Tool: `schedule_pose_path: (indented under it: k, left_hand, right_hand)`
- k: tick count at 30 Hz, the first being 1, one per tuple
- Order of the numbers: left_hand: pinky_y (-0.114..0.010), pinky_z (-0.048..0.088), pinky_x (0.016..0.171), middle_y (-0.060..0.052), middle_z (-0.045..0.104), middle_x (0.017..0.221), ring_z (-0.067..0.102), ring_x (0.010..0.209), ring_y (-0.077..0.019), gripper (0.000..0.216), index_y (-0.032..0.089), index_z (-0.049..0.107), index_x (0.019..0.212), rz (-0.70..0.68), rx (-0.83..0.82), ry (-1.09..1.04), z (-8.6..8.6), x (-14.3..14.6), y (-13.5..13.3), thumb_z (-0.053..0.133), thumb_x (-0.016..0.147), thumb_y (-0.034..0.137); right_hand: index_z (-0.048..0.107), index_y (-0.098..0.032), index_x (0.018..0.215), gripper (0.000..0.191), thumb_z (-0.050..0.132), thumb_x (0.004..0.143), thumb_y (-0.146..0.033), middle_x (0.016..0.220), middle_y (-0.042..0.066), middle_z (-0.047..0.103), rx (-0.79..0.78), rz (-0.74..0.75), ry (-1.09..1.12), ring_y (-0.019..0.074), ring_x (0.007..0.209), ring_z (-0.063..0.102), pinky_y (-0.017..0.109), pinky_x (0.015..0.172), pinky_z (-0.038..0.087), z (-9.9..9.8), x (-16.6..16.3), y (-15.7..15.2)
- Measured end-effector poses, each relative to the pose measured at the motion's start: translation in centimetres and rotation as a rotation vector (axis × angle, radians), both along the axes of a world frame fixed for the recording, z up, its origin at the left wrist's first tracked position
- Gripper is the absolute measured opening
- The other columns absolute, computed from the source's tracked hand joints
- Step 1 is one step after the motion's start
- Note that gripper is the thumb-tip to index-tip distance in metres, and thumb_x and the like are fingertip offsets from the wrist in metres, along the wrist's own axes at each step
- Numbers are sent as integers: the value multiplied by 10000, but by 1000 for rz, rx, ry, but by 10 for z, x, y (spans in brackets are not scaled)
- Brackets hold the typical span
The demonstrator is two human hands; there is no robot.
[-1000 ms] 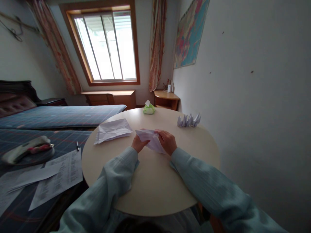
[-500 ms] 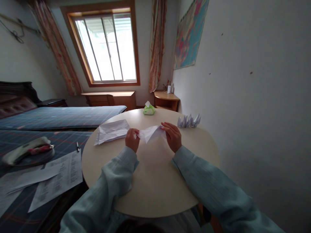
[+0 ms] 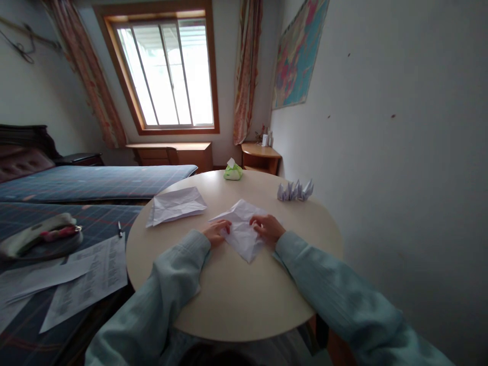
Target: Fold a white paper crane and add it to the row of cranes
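Observation:
A creased square sheet of white paper [image 3: 242,235] lies spread on the round table, one corner pointing at me. At its left side, my left hand [image 3: 216,233] has its fingertips closed on the paper. My right hand [image 3: 269,230] is at the right side, its fingers bent and pinching the sheet's surface. Further left sits a stack of folded white paper [image 3: 177,205], apart from my hands. Several folded paper figures [image 3: 295,191] with pointed tips stand in a row at the table's back right.
A green tissue pack [image 3: 233,170] stands at the far edge of the cream table [image 3: 244,310]. On the left, a bed with a blue plaid cover [image 3: 95,183] holds printed sheets [image 3: 89,279], a pen [image 3: 119,230] and a pale bag [image 3: 46,234]. A wall [image 3: 400,193] rises on the right.
The paper was held up folded between both hands; now it is opened out and down on the table. Both hands have come lower, the left one with its fingers over the sheet's edge.

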State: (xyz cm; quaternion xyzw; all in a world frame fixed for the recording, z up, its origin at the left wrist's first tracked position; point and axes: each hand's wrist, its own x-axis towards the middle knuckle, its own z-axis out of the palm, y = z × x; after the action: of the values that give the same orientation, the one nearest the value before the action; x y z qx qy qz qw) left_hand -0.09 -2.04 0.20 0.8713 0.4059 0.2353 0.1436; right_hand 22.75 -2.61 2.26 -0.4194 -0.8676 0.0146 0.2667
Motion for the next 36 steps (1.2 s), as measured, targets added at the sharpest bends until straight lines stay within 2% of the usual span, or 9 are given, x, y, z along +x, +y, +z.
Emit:
schedule_pose_path:
  k: [4, 8, 11, 16, 21, 25, 30, 33, 36]
  left_hand:
    - [-311, 413, 754, -41, 598, 777, 541, 767, -173, 191, 185, 576, 739, 92, 38, -13, 0, 17, -5, 393, 684, 180]
    - [-316, 312, 924, -84, 498, 1144, 428, 1077, -183, 392, 183, 455, 1093, -2, 108, -23, -8, 33, -12, 443, 705, 235]
    - [-343, 226, 978, -93, 367, 1280, 303, 1190, -197, 487, 173, 364, 1195, 113, 14, 81, -14, 29, -8, 391, 749, 367]
    - [-355, 147, 998, -66, 237, 1347, 175, 1242, -202, 548, 187, 318, 1238, 320, -75, 259, -13, 10, 7, 298, 768, 467]
    - [-363, 137, 995, -94, 209, 1354, 156, 1246, -216, 609, 157, 288, 1253, 378, -70, 268, -17, 9, 11, 268, 759, 513]
    - [-389, 174, 978, -144, 275, 1322, 196, 1228, -267, 683, 123, 306, 1236, 468, -29, 172, -19, 10, 12, 388, 699, 537]
    - [-323, 347, 875, -87, 536, 1061, 483, 979, -198, 663, 149, 343, 1196, 403, -26, -78, -11, 7, 18, 589, 612, 342]
    - [-303, 411, 772, -86, 521, 1039, 533, 797, -163, 695, 154, 377, 1170, 430, -103, -174, -7, 6, 18, 649, 550, 313]
    - [-335, 374, 820, -109, 503, 1046, 511, 867, -203, 710, 145, 427, 1133, 512, -88, -151, -8, 6, 18, 675, 505, 366]
  right_hand:
    - [572, -185, 790, 153, 452, 701, -150, 571, -20, 561, -29, -45, -26, 106, 529, 515, 213, 537, 386, -13, -16, 0]
    - [522, -158, 892, 182, 430, 735, -143, 867, 65, 589, 113, 164, -30, 147, 847, 528, 278, 748, 422, -22, -31, -9]
    - [452, -152, 1083, 313, 393, 790, -245, 1141, 105, 490, 112, 262, -86, 164, 1085, 418, 334, 899, 353, -31, -34, -9]
    - [376, -203, 1206, 543, 338, 766, -518, 1287, 81, 356, -60, 63, -184, 206, 1200, 293, 381, 970, 263, -42, -11, 12]
    - [334, -172, 1237, 590, 254, 781, -539, 1319, 99, 292, -177, -252, -245, 237, 1221, 240, 449, 969, 216, -40, 31, 35]
    - [311, -193, 1248, 585, 214, 788, -542, 1329, 77, 278, -167, -288, -280, 218, 1225, 233, 424, 977, 205, -38, 40, 37]
    - [237, -159, 1280, 629, 209, 784, -544, 1340, 76, 253, -226, -311, -303, 208, 1235, 206, 409, 989, 181, -31, 35, 29]
    - [229, -152, 1282, 636, 232, 778, -541, 1335, 77, 265, -228, -310, -291, 216, 1228, 222, 406, 986, 187, -27, 35, 27]
    - [250, -144, 1273, 634, 261, 773, -533, 1317, 88, 301, -196, -299, -272, 215, 1212, 255, 382, 981, 205, -26, 35, 26]
